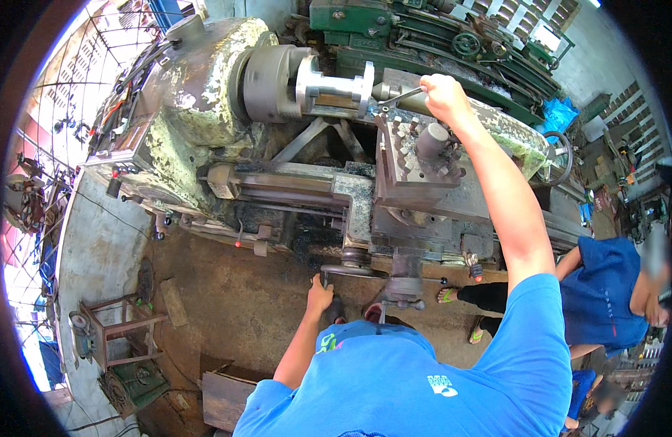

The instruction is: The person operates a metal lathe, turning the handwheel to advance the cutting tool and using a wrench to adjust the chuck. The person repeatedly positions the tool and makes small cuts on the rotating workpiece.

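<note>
My right hand (443, 96) reaches across the lathe, closed around a slim metal rod-like tool (406, 95) whose exact kind I cannot make out. Its far end lies beside the shiny flanged metal workpiece (336, 85), close to the tool post (416, 153). The workpiece sits between the grey chuck (270, 84) at left and the tailstock side at right. Down near the front of the machine, my left hand (320, 296) is closed on the handle of the carriage handwheel (354, 271).
A green lathe (438, 44) stands behind. At right is another person in a dark blue shirt (602, 291), near the machine. A wooden stand (124, 328) and a wooden box (226, 400) are on the floor at left. A lever with a red knob (239, 242) projects from the lathe front.
</note>
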Demonstrator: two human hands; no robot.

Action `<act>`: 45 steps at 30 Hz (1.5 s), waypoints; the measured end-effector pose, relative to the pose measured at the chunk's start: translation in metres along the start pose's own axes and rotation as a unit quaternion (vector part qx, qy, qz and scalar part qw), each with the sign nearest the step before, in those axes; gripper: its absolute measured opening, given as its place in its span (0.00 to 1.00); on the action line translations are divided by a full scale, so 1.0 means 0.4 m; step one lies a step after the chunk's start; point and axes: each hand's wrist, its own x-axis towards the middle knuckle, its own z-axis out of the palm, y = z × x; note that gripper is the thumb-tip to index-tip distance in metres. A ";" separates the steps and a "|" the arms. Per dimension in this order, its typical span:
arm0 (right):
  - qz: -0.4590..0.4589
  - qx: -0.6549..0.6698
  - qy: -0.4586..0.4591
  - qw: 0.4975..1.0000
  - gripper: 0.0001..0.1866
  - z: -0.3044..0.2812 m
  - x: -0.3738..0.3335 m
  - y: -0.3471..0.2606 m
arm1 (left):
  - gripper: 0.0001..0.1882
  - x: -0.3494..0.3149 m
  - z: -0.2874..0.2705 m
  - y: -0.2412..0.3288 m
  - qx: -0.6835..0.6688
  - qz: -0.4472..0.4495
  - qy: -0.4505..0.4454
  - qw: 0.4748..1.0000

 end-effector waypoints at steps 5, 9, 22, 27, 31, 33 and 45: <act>0.026 0.013 0.038 0.999 0.08 -0.047 -0.013 0.031 | 0.36 -0.008 -0.007 -0.003 -0.010 -0.012 -0.004 1.000; 0.044 0.040 0.012 0.998 0.07 -0.071 -0.015 0.048 | 0.37 -0.023 -0.006 0.028 0.015 0.001 0.014 1.000; 0.094 0.047 -0.016 0.994 0.07 -0.048 -0.040 0.005 | 0.35 -0.043 -0.010 0.104 0.095 -0.008 0.025 0.995; 0.090 0.033 -0.075 0.993 0.09 -0.035 -0.030 -0.004 | 0.35 -0.058 -0.006 0.099 0.083 0.000 0.045 0.995; 0.054 0.073 -0.025 0.996 0.09 0.010 -0.001 0.007 | 0.34 -0.051 -0.001 0.097 0.088 -0.005 0.046 0.995; 0.080 0.097 0.032 0.991 0.09 0.013 -0.005 0.022 | 0.34 -0.046 0.002 0.095 0.091 -0.003 0.045 0.995; 0.096 0.078 -0.023 0.992 0.09 0.012 -0.027 0.001 | 0.33 -0.037 0.008 0.079 0.112 0.009 0.051 0.992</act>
